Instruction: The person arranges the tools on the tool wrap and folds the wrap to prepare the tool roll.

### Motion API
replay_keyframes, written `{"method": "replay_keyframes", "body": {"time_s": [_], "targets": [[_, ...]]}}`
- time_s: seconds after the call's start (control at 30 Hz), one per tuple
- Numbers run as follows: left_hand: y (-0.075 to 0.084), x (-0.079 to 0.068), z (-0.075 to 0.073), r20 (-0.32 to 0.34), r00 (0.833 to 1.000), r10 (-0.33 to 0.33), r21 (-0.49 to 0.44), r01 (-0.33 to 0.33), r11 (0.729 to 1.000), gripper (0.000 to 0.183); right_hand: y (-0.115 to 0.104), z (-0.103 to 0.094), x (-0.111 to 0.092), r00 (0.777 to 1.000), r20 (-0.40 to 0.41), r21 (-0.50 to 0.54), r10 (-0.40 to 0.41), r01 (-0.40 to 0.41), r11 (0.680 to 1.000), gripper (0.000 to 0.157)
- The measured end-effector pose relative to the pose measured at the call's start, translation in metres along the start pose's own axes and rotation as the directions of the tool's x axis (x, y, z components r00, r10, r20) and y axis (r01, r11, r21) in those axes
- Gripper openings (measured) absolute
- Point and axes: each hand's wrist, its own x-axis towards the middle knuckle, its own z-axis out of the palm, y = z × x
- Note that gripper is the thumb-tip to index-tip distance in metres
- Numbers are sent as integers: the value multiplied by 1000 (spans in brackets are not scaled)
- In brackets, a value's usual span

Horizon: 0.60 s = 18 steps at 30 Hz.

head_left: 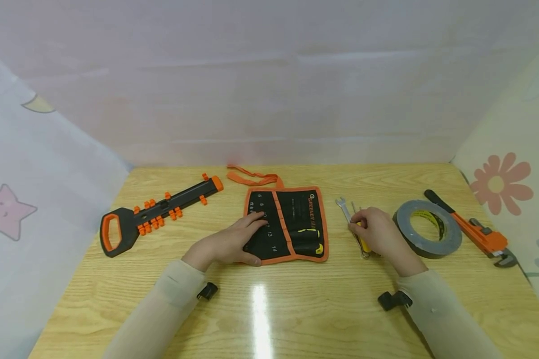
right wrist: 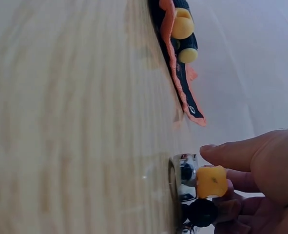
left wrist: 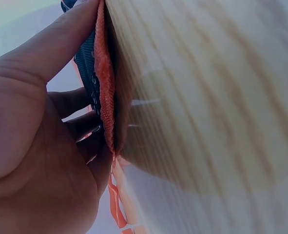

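Note:
A black tool roll [head_left: 303, 209] with orange edging and printed sizes lies unfolded at the middle of the table. My left hand [head_left: 233, 242] rests on its left part, fingers spread over the fabric and thumb near the front edge. Two yellow handle ends [right wrist: 187, 55] show in its right-hand pockets. To the right, my right hand [head_left: 377, 232] has its fingers curled about a screwdriver with a yellow handle [right wrist: 212, 181]. Beside that lies a dark-ended handle [right wrist: 202, 212]. An open-end wrench [head_left: 343, 207] sticks out beyond the fingers, which hide part of this group.
A roll of grey tape [head_left: 406, 234] lies right of my right hand, beside an orange pipe wrench [head_left: 480, 234]. At the left is a black holder [head_left: 154, 209] with orange clips. Orange ties [head_left: 251, 177] trail behind the tool roll. Cloth walls bound the table.

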Motion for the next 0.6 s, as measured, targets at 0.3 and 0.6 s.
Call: {"method": "replay_keyframes", "body": {"time_s": [0.3, 0.6], "targets": [[0, 0, 0, -4, 1000, 0, 2, 0, 1000, 103, 6, 1, 7, 998, 34, -55, 45, -43, 998, 19], [0, 1, 0, 3, 1000, -9, 1, 9, 1000, 103, 6, 3, 11, 991, 46, -21, 128, -127, 992, 22]]}}
